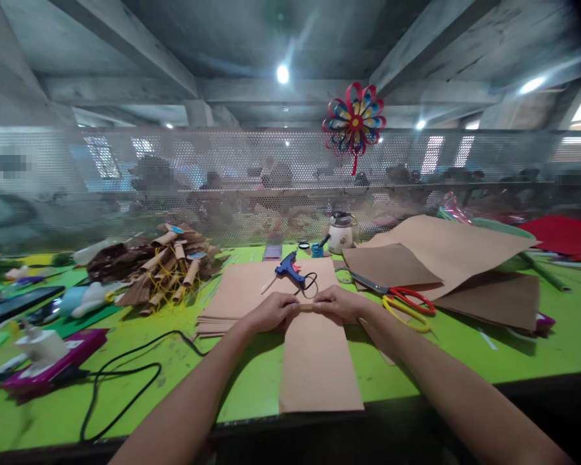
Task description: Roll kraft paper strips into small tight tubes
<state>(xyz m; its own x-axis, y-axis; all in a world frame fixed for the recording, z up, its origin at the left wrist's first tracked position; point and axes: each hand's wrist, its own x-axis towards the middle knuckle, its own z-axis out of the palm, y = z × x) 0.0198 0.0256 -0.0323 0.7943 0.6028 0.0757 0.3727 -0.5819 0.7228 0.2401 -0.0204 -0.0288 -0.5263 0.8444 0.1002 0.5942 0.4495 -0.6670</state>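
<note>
A long sheet of tan kraft paper [319, 374] lies lengthwise before me, its near end at the table's front edge. Its far end is turned up into a narrow fold or roll, which both hands pinch. My left hand [271, 312] is closed on the left end of that fold and my right hand [339, 303] on the right end, thumbs close together. Just beyond the fingers, a blue hot glue gun [290, 271] rests on a stack of tan paper sheets [232, 290]. Red-and-yellow-handled scissors [409, 302] lie right of my right hand.
Left are bundled folded-paper pieces with yellow string [174, 265], a black cord [157, 368] and a magenta power strip [58, 361]. Large brown sheets [445, 252] spread at right. A white jug [340, 232] stands behind, before a perforated metal screen [223, 161] with a paper flower [355, 123].
</note>
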